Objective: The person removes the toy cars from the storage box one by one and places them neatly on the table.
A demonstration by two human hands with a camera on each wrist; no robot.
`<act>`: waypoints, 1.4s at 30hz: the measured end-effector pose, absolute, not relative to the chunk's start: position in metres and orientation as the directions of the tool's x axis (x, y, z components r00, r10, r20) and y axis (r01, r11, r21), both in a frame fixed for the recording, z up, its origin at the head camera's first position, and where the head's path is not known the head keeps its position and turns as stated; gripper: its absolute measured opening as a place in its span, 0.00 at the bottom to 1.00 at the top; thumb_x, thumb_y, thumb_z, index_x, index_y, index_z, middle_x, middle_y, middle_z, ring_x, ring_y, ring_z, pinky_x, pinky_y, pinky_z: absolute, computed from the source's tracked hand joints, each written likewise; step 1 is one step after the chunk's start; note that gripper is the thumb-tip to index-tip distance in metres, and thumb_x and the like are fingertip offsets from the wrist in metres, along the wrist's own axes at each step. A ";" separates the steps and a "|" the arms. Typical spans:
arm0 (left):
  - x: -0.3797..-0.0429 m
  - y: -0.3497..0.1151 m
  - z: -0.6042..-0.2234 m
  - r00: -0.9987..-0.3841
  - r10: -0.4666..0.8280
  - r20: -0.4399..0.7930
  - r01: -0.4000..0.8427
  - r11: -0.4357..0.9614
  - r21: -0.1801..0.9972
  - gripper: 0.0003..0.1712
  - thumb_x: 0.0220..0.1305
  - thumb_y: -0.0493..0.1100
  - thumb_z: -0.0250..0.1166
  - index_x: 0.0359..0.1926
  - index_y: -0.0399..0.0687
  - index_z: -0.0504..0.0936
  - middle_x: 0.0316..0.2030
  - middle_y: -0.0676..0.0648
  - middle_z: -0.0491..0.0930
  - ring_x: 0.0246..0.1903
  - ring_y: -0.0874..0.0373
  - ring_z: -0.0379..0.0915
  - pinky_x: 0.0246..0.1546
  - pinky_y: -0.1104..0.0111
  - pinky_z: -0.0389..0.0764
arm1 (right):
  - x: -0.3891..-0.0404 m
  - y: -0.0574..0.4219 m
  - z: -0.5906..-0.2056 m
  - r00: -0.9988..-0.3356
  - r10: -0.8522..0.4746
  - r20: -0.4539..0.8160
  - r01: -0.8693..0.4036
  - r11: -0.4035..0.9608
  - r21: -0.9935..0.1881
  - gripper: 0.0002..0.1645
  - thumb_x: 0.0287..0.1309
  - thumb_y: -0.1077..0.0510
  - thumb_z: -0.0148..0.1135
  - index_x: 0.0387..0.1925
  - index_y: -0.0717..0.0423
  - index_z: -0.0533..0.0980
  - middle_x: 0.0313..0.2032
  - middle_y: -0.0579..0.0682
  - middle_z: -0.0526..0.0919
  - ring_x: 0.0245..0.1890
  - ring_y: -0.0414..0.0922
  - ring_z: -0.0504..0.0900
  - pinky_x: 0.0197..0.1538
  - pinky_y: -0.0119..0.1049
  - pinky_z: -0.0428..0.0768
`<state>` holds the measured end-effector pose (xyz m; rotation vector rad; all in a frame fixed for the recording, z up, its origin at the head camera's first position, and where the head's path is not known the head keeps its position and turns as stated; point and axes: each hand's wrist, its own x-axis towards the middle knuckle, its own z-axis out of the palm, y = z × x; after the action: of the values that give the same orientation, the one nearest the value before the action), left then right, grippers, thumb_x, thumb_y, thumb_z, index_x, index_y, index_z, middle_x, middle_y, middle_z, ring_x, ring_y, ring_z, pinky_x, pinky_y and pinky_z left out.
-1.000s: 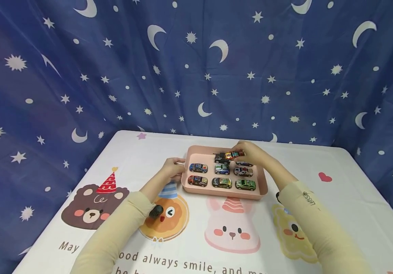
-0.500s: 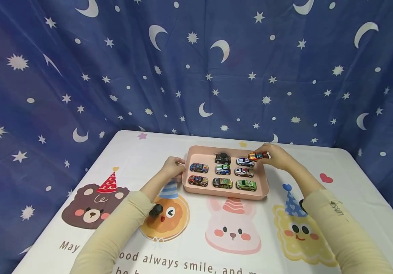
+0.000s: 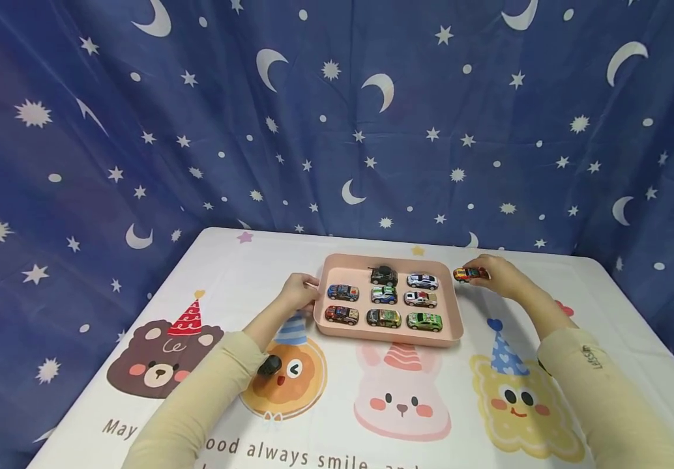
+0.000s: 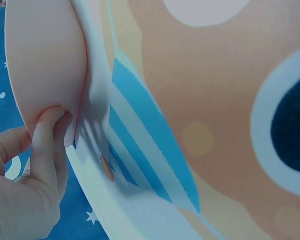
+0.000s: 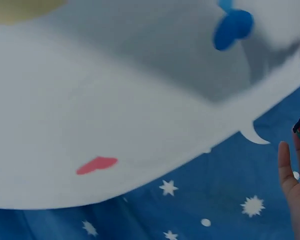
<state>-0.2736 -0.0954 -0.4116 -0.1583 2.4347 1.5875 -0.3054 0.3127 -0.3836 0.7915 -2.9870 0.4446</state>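
My left hand (image 3: 300, 292) holds the left end of a pink tray (image 3: 390, 336); in the left wrist view its fingers (image 4: 46, 145) press against the tray's side wall. Several small toy cars stand in the tray in rows, among them a green car (image 3: 424, 322), a blue car (image 3: 343, 292) and a black tank-like toy (image 3: 384, 275). Just outside the tray's right rim, my right hand (image 3: 500, 277) pinches a red and yellow toy car (image 3: 469, 274). Only the edge of that hand and a bit of the car show in the right wrist view.
A white tablecloth (image 3: 290, 443) with printed cartoon animals and lettering covers the table. Behind it hangs a dark blue curtain (image 3: 407, 182) with moons and stars. The tray's back left corner shows bare pink floor.
My right hand has carried the red and yellow car rightward, from above the tray's back row to outside its right rim. The left hand stays at the tray's left end.
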 end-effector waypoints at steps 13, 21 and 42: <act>-0.266 -0.094 -0.423 -0.968 0.059 -0.242 -0.196 0.418 0.887 0.21 0.57 0.28 0.58 0.54 0.29 0.73 0.29 0.42 0.79 0.15 0.64 0.67 0.14 0.78 0.70 | -0.303 0.320 -0.423 -0.901 -0.434 0.025 -0.428 0.877 -0.218 0.16 0.53 0.67 0.64 0.42 0.73 0.77 0.37 0.65 0.81 0.40 0.60 0.80 0.49 0.55 0.79; -0.270 -0.096 -0.420 -0.970 0.040 -0.239 -0.199 0.432 0.880 0.21 0.59 0.31 0.61 0.55 0.32 0.74 0.38 0.35 0.82 0.18 0.64 0.70 0.15 0.79 0.71 | -0.310 0.317 -0.426 -0.903 -0.428 0.019 -0.424 0.886 -0.187 0.15 0.51 0.68 0.65 0.42 0.71 0.77 0.35 0.62 0.81 0.37 0.57 0.80 0.47 0.54 0.80; -0.289 -0.105 -0.440 -0.940 0.027 -0.341 -0.315 0.324 0.892 0.20 0.59 0.36 0.65 0.53 0.38 0.76 0.39 0.38 0.81 0.26 0.56 0.81 0.24 0.70 0.85 | -0.319 0.325 -0.421 -0.919 -0.392 -0.035 -0.362 0.878 -0.314 0.29 0.51 0.54 0.69 0.49 0.70 0.73 0.44 0.70 0.77 0.46 0.65 0.75 0.51 0.57 0.77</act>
<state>-0.2889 -0.1054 -0.4404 -0.2587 2.3000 1.6509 -0.3195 0.3247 -0.4206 0.6315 -3.1381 0.4950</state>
